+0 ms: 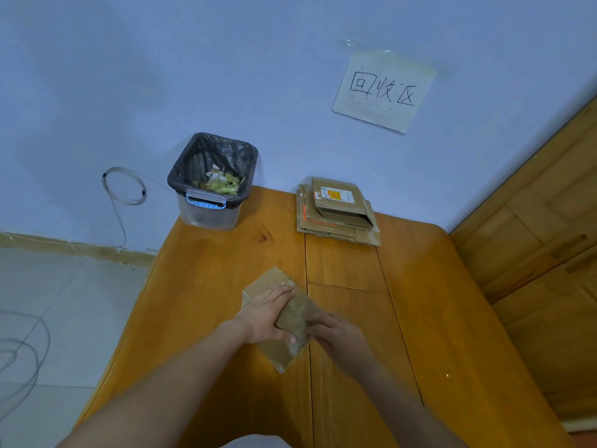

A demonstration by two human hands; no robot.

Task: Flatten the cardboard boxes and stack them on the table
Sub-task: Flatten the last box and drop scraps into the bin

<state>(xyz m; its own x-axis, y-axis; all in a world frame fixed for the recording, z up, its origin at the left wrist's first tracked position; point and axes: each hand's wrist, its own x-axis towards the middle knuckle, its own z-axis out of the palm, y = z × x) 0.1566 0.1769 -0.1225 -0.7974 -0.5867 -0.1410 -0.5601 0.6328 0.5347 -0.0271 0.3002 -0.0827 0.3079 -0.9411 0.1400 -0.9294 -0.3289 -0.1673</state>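
Flattened cardboard box (292, 321) lying diagonally, left hand (265, 313) flat pressing, right hand (336, 334) grip unclear

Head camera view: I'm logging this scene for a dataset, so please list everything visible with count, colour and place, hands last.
table: one, orange-brown wood, fills the lower centre, against the wall.
cardboard box: one, brown, flattened, on the table's near middle, under both hands.
stack of flattened boxes: one pile, brown, top one with a label, far right of the table by the wall.
bin: one, clear plastic with black liner and blue latch, scraps inside, far left corner of the table.
paper sign: one, pale, handwritten, taped to the blue wall above the stack.
wire coil: one, thin, grey, on the wall left of the bin.
wooden cabinet: one, brown, right edge.
left hand: flat, pressing the box.
right hand: resting on the box's right edge.
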